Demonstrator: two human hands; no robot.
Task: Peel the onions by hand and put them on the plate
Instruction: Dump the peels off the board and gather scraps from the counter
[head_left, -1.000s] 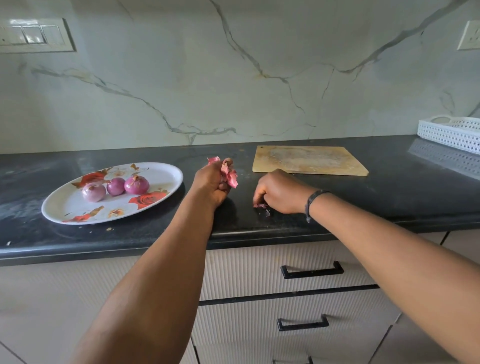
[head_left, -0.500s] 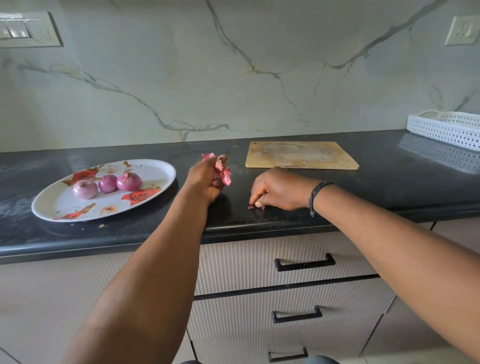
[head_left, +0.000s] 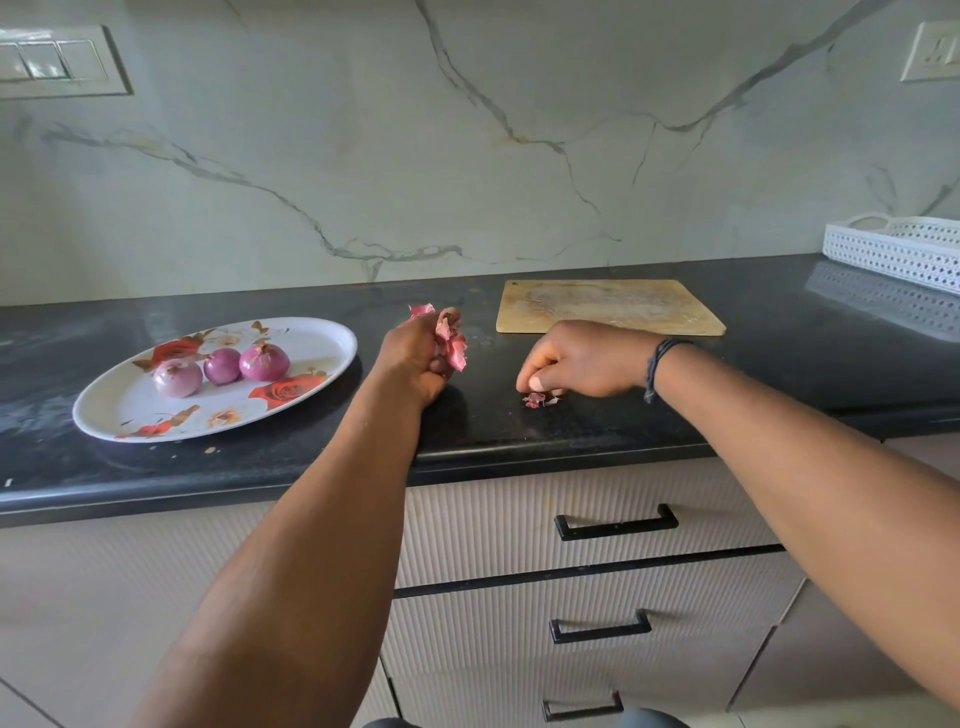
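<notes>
Peels (head_left: 451, 340) fill the clenched left hand (head_left: 415, 353); right hand (head_left: 582, 358) pinches at scraps (head_left: 540, 399) on the bench (head_left: 779, 374); three onions (head_left: 222, 365) sit on the plate (head_left: 322, 338).

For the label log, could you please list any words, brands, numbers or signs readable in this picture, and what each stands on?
None: no readable text shows.
The plate bears only a printed rose pattern.
The switch panel, wall socket, cutting board and white basket show no lettering.
</notes>
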